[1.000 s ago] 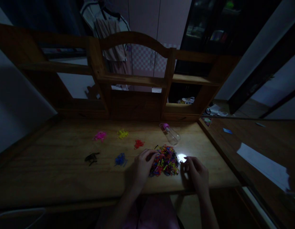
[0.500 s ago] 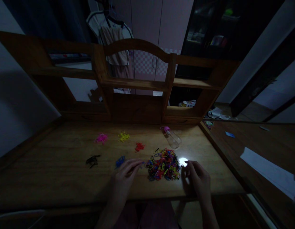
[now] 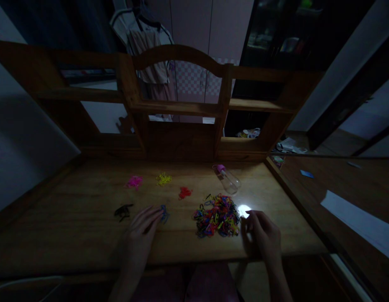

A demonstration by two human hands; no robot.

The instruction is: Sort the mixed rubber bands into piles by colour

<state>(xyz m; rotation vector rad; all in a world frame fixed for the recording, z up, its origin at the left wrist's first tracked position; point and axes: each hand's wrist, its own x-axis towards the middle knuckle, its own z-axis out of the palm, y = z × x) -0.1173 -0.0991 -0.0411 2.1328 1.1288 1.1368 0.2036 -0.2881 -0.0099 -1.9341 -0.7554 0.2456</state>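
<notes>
head view. we take the mixed pile of coloured bands (image 3: pixel 217 214) as our reference. the left hand (image 3: pixel 139 237) lies well left of the pile, palm down on the bench (image 3: pixel 81 239). its fingers (image 3: pixel 156 213) are loosely spread and their tips touch the small blue cluster (image 3: pixel 164 213). the light is too dim to show whether a band sits under the tips. the right hand (image 3: pixel 264 237) rests just right of the pile, its fingers (image 3: pixel 249 220) curled at the pile's edge beside a bright light spot (image 3: pixel 244 209). we cannot tell whether they pinch anything.

in our judgement the work in hand is laying blue bands on the blue cluster. it goes best with a light touch: lift the tips straight up so no band drags out, and keep the cluster tight.

other clusters lie left of the pile and apart from one another: red (image 3: pixel 184 192) nearest, then yellow (image 3: pixel 163 179) and pink (image 3: pixel 134 181) further back, and black (image 3: pixel 123 211) beyond the blue. a clear bottle (image 3: pixel 228 179) lies on its side just behind the pile.

open bench runs between the blue cluster and the pile, so a hand can cross there freely. the bench's front edge is near both wrists. the shelf unit (image 3: pixel 178 107) closes off the back.
</notes>
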